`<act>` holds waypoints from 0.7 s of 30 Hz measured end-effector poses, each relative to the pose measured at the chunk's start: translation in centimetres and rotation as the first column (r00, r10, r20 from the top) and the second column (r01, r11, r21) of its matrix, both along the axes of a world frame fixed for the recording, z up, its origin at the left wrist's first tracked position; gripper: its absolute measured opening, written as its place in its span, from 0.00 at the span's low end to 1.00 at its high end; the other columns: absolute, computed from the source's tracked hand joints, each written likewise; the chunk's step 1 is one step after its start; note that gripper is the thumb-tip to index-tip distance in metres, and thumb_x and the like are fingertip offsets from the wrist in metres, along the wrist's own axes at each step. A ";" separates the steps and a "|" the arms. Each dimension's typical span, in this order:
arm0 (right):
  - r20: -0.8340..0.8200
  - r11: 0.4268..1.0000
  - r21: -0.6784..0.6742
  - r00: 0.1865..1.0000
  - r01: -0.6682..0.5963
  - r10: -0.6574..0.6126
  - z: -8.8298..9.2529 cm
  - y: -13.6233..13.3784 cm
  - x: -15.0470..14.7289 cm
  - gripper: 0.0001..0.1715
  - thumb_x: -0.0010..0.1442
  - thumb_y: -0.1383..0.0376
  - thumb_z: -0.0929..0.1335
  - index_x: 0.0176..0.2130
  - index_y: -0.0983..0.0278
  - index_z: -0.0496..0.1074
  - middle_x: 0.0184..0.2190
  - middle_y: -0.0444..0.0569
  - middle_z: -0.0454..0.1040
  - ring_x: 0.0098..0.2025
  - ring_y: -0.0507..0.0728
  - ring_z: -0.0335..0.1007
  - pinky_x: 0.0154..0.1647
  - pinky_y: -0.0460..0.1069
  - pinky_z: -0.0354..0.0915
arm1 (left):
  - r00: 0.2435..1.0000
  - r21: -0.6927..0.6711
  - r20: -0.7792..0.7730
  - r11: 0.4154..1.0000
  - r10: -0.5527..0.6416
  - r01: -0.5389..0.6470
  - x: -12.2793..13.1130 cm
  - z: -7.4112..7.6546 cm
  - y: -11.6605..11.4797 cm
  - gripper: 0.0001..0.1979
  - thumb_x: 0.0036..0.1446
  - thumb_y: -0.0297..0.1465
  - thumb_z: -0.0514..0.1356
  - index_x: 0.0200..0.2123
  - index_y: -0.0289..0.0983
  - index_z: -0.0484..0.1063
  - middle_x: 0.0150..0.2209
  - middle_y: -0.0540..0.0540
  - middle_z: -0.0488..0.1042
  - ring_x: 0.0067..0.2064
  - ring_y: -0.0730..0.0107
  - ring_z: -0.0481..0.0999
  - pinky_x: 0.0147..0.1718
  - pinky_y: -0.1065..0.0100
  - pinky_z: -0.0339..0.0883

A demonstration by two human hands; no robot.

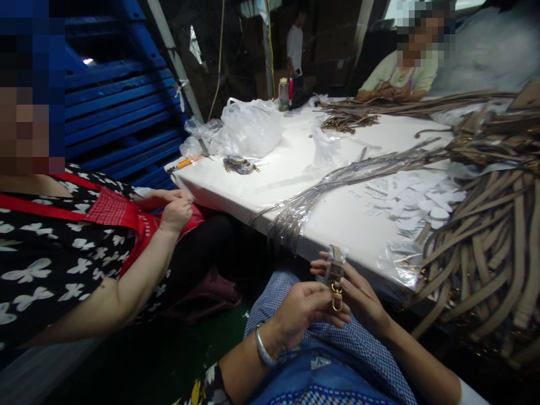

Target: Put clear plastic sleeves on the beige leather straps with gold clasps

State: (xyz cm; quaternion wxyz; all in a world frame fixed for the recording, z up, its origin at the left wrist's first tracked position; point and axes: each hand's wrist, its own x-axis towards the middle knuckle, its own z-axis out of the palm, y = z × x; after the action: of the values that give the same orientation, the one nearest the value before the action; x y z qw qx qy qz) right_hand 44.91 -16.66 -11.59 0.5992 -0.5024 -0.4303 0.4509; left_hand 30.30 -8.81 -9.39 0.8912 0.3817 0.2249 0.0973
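Note:
In front of my lap, a folded brown strap, partly in clear plastic wrap, is held up between both hands. A gold-coloured swivel clasp hangs at its lower end. My left hand, with a silver bangle at the wrist, pinches the strap near the clasp. From the other side my right hand grips it, its fingers behind the strap and its thumb at the edge. Just beyond, plastic-wrapped straps droop over the table's near edge.
On the white table lie white tags, a big heap of brown straps, a wrapped bundle, plastic bags and an orange cutter. A co-worker sits at left; another sits across.

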 end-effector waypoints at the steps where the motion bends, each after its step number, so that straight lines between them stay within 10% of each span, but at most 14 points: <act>1: -0.055 1.000 0.008 0.998 0.001 -0.001 -0.1 -0.1 -0.2 0.28 0.64 0.56 0.62 0.61 0.58 0.58 0.58 0.56 0.67 0.58 0.66 0.65 0.59 0.63 0.60 | 1.000 0.050 -0.007 0.999 -0.001 0.001 0.1 0.0 -0.1 0.19 0.51 0.42 0.65 0.32 0.28 0.76 0.30 0.39 0.77 0.31 0.66 0.78 0.32 0.68 0.71; 5: -0.182 0.999 0.043 0.983 0.001 0.007 0.0 -0.5 -0.9 0.37 0.57 0.53 0.69 0.62 0.58 0.58 0.61 0.59 0.63 0.61 0.69 0.61 0.61 0.66 0.57 | 0.999 0.200 -0.032 0.980 0.015 -0.008 0.4 0.3 -0.5 0.24 0.51 0.48 0.64 0.30 0.28 0.77 0.27 0.41 0.77 0.27 0.68 0.76 0.30 0.67 0.71; 12: -0.332 0.997 0.068 0.942 -0.033 0.054 0.6 -0.7 -0.9 0.41 0.52 0.57 0.72 0.62 0.57 0.59 0.64 0.56 0.60 0.65 0.68 0.55 0.63 0.65 0.54 | 1.000 0.081 -0.006 0.997 -0.021 0.022 0.5 0.3 -0.5 0.23 0.52 0.44 0.64 0.34 0.26 0.79 0.30 0.36 0.78 0.31 0.65 0.78 0.30 0.70 0.71; 21: -0.230 0.997 0.049 0.972 0.067 -0.054 -0.4 -0.7 -1.5 0.38 0.54 0.53 0.72 0.61 0.58 0.61 0.61 0.59 0.64 0.61 0.68 0.61 0.61 0.66 0.58 | 0.988 0.222 -0.150 0.975 0.041 -0.007 1.1 0.5 -0.4 0.29 0.51 0.51 0.62 0.30 0.26 0.79 0.24 0.38 0.77 0.25 0.67 0.76 0.24 0.71 0.68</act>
State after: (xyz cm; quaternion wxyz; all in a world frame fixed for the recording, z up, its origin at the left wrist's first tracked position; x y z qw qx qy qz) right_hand 43.40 -17.34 -11.96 0.6720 -0.4431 -0.3557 0.4750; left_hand 31.40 -9.25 -8.88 0.8219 0.4821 0.2854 0.1028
